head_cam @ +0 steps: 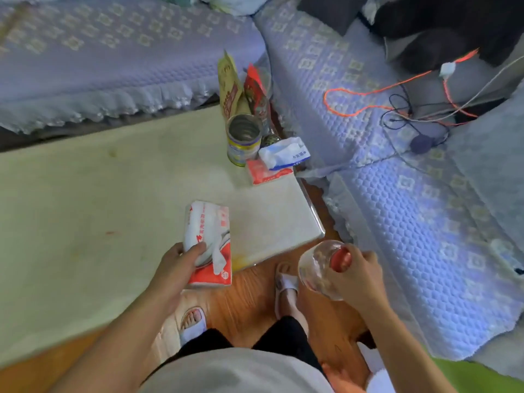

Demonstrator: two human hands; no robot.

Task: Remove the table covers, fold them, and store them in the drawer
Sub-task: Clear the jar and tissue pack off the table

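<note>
Cream soft cloth cover (85, 194) looks limp; I'd pinch its corner once my left hand (175, 265) drops the red-and-white tissue pack (208, 239) and my right hand (360, 276) the clear glass jar (317, 268).

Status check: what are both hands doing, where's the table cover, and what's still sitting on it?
Left hand grips tissue pack. Right hand holds glass bottle. Table cover not yet removed. Tin can, tissue packs, snack bags crowd its far corner.

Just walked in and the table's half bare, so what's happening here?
A person stands at the table's corner. The left hand holds a red-and-white tissue pack; the right hand grips a clear red-capped jar. An open tin can, snack bags and two more tissue packs remain on the pale table cover.
</note>
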